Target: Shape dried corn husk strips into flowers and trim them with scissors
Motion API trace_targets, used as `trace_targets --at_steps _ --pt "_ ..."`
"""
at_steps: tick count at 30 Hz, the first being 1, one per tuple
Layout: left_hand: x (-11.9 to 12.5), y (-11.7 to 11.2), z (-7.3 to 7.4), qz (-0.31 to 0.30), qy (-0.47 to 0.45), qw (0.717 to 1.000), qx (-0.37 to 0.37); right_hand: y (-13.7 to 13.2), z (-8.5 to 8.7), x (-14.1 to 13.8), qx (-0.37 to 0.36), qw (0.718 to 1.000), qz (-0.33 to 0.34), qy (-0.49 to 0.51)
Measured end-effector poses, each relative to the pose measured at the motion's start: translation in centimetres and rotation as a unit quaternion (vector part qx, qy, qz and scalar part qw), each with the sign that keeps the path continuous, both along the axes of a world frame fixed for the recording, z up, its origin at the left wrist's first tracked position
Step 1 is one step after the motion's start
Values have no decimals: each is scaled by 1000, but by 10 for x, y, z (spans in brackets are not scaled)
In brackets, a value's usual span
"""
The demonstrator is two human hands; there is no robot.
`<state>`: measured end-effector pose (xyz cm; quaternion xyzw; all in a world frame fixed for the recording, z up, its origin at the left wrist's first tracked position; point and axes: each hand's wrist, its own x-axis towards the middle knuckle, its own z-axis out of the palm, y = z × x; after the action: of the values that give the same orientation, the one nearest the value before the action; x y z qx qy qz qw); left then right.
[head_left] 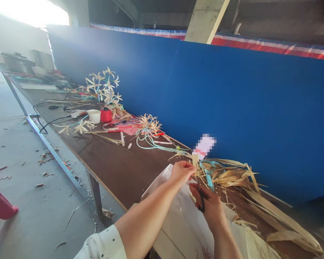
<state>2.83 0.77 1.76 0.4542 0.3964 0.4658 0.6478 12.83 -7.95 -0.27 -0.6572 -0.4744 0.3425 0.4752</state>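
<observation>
My left hand (181,172) pinches a small pale strip of dried husk (195,159) and holds it upright over a white sheet (183,216). Just below it, my right hand (209,203) is closed round the dark handles of a pair of scissors (201,199), whose blades point up toward the strip. A heap of dried husk leaves (232,176) with blue ribbon (209,172) lies right behind both hands on the brown table (118,165).
Further along the table stand husk flowers (104,86), a red cup (106,115), a white cup (94,116), teal cords (148,142) and black cables (51,120). A blue partition (232,100) runs behind. Scraps litter the floor; a red stool (0,205) stands left.
</observation>
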Motion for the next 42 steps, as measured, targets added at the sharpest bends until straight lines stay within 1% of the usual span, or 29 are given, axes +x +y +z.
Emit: trace_targets --at_steps 5,10,17,22,26,32,35,42 --pt "4 -1 -3 -17 17 1000 10 0 1 1 7 1000 4 26" --pt "8 -1 -9 -30 27 999 31 1 4 2 17 1000 -3 22" --pt "6 -3 -5 -34 18 999 23 1 0 4 20 1000 -3 11" --pt "4 -3 -3 -42 8 999 21 -1 5 0 18 1000 -6 18" --pt "3 -1 -1 -34 -4 999 3 -1 7 -3 17 1000 -18 16" --pt "6 7 -7 -15 -48 999 5 2 -4 3 21 1000 7 3" --pt "7 9 -9 -15 -57 998 3 2 -6 4 20 1000 14 1" --pt "4 2 -3 -37 -38 999 -9 1 1 0 21 1000 5 14"
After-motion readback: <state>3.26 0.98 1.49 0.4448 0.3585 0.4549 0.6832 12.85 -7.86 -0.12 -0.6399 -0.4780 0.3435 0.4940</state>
